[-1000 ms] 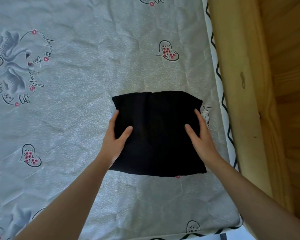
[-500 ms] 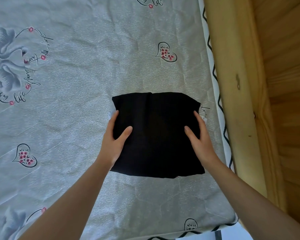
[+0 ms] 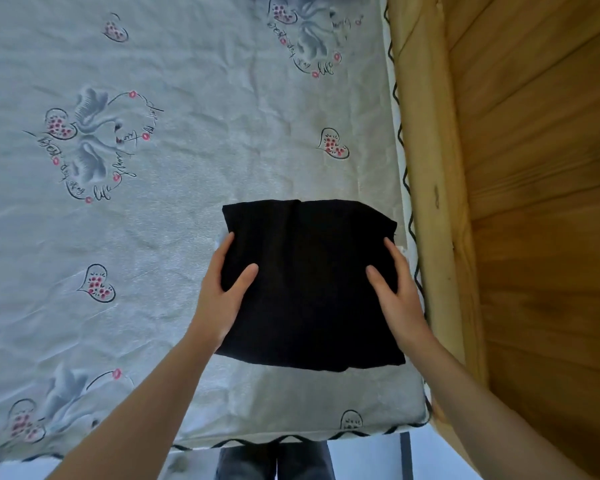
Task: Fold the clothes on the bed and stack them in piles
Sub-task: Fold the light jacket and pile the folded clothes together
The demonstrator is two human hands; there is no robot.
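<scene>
The person holds a folded black garment [image 3: 309, 282] by its two side edges, near the bed's [image 3: 187, 220] right edge beside the wooden frame [image 3: 426, 202]. The left hand [image 3: 222, 296] and right hand [image 3: 399, 292] each close their grip on it, thumbs on top and fingers tucked under (likely so the folds stay together). Whether it rests on the sheet or hangs just above cannot be told

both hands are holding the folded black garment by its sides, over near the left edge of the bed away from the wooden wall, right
Not quite. Both the left hand and right hand do hold the folded black garment by its sides, but the head view shows it near the bed's right edge, beside the wooden wall.
</scene>
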